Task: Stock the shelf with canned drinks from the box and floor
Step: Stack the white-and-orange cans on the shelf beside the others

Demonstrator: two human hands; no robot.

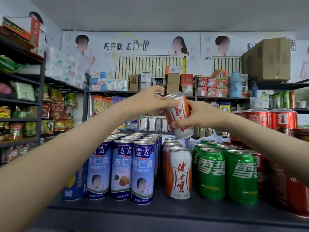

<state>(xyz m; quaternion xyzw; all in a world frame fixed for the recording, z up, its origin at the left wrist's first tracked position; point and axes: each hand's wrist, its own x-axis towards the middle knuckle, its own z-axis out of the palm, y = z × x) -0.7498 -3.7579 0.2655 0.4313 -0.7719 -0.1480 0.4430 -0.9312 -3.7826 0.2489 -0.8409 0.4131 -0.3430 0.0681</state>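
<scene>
Both hands hold one orange-and-white can [178,114] in the air, tilted, above the dark shelf [150,210]. My left hand [150,101] grips its upper part and my right hand [199,114] grips its lower side. Directly below it runs a row of matching orange-and-white cans [179,171], front to back. Several tall blue-and-white cans [142,171] fill the shelf to the left, and green cans [210,171] stand to the right. The box and floor are out of view.
Red cans [282,121] are stacked at the right, with more red ones [291,190] low at the right edge. Snack racks [21,101] line the left wall. Behind are shelves of boxes and a large cardboard carton [267,59]. A bare strip of shelf runs along the front edge.
</scene>
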